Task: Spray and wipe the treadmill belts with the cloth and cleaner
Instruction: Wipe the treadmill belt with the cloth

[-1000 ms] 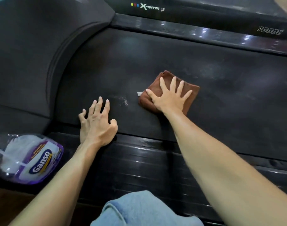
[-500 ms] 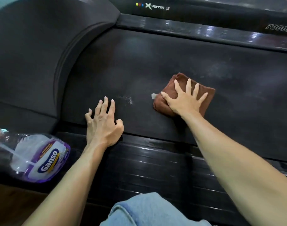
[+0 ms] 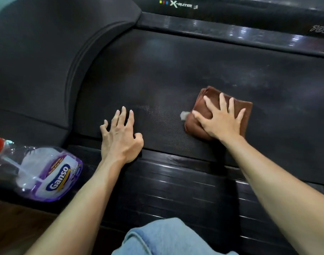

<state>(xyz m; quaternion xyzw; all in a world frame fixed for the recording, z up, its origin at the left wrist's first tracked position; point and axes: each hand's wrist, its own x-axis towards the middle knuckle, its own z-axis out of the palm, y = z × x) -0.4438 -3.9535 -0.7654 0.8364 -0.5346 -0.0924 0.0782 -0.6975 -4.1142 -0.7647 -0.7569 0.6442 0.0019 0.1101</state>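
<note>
A folded brown cloth (image 3: 209, 96) lies flat on the black treadmill belt (image 3: 176, 70). My right hand (image 3: 220, 118) presses down on it with fingers spread and straight; a small white tag sticks out at the cloth's left edge. My left hand (image 3: 120, 135) rests on the belt's near edge, fingers spread, thumb bent, holding nothing. A clear spray bottle (image 3: 43, 172) with a purple Ganso label and a red top lies on its side at the lower left, apart from both hands. Pale smears show on the belt to the right of the cloth.
The ribbed black side rail (image 3: 176, 177) runs along the near side of the belt. The dark motor cover (image 3: 47, 61) curves up at the left. A glossy far rail (image 3: 231, 32) borders the belt's far side. My blue denim knee (image 3: 166, 238) sits at the bottom.
My right hand has slid the cloth to the right along the belt. The left hand stays planted at the belt's edge. The bottle has not moved.
</note>
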